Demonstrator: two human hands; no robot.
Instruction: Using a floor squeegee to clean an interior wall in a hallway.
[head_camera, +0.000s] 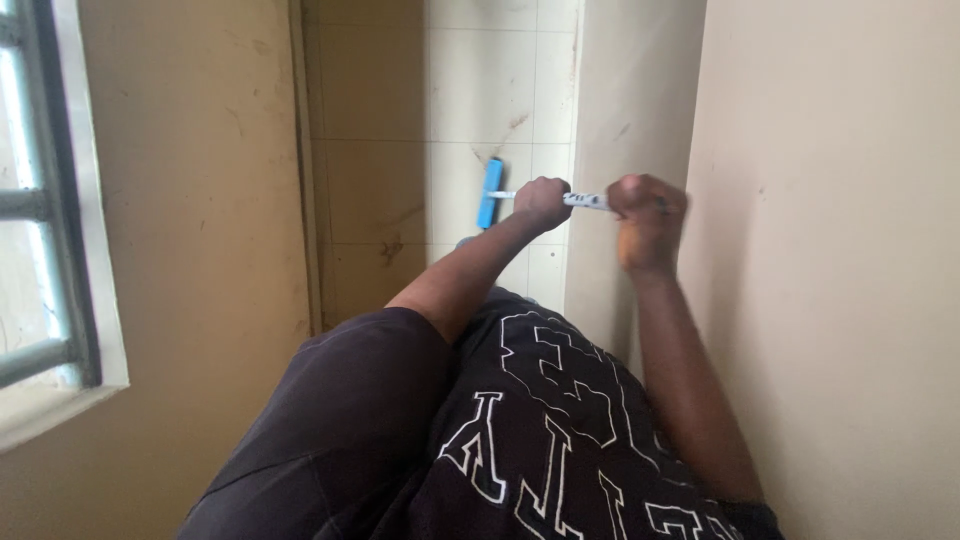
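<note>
Squeegee (492, 194): I see a blue head on a pale handle (585, 201), with the head resting against the tiled floor (480, 90). All positions below are given relative to this squeegee. My left hand (541, 201) is closed fully around the handle just behind the head. My right hand (645, 215) is closed in a fist around the handle farther back from the head, near its end; this hand is blurred. A cream wall edge (620, 110) runs directly beside the handle. A dark printed shirt (520, 430) lies well behind the handle. A window frame (60, 200) sits well apart, across the floor from the head.
</note>
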